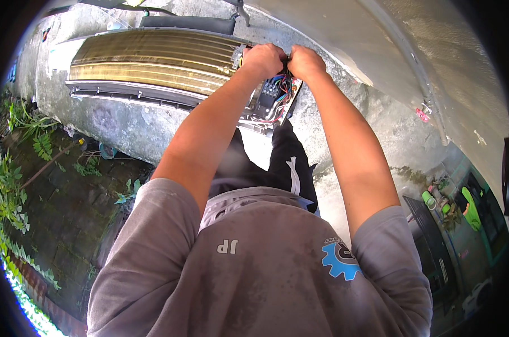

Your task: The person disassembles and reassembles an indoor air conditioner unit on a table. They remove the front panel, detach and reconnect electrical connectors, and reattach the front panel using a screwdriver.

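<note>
A long indoor air-conditioner unit point(147, 59), its casing off and gold fins bared, lies across the concrete in front of me. At its right end are an exposed electrical compartment point(268, 92) and coloured wires point(281, 96). My left hand point(261, 60) and my right hand point(305, 63) meet close together at the top of that end, beside a pale bracket point(237, 56). The fingers of both are curled and closed; what they hold is hidden behind them.
A dark padded bar point(187, 25) lies beyond the unit. A wall point(445, 67) with a pipe point(417, 73) runs along the right. Plants point(43, 146) and a mossy lower ground point(80, 202) are at the left. Green objects point(471, 208) stand at the lower right.
</note>
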Demonstrator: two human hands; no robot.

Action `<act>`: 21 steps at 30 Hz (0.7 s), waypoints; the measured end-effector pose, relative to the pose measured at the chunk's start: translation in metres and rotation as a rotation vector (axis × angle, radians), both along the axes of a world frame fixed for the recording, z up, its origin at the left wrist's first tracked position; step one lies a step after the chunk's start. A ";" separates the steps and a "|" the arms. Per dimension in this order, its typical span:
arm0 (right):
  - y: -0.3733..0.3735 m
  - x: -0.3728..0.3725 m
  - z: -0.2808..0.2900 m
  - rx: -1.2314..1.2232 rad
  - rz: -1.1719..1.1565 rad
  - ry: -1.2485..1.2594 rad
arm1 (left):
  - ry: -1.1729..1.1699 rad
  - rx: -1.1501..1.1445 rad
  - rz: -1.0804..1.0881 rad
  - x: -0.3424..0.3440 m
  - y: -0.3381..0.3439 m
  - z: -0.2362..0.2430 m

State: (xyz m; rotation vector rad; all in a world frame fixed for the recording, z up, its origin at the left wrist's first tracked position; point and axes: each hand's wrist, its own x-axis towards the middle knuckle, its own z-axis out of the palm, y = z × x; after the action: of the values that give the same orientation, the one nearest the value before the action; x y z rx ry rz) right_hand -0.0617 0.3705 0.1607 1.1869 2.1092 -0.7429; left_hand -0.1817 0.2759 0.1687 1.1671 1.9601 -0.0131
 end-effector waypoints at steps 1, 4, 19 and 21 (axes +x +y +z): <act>0.004 -0.001 -0.001 -0.033 -0.027 -0.014 | 0.008 0.004 0.003 0.000 0.000 -0.001; 0.005 -0.007 -0.011 -0.057 -0.061 -0.024 | 0.073 0.023 -0.047 0.007 -0.004 -0.003; 0.000 0.024 -0.038 -0.309 -0.530 0.251 | 0.093 0.116 -0.057 0.010 -0.008 -0.010; -0.004 0.020 -0.054 -0.308 -0.662 0.265 | 0.110 0.102 -0.084 0.010 -0.006 -0.012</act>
State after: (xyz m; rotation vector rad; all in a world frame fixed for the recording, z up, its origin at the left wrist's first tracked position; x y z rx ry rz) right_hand -0.0421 0.3665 0.1062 1.6908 1.6874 -1.5292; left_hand -0.1720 0.2696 0.1569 1.3407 2.0264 -0.0221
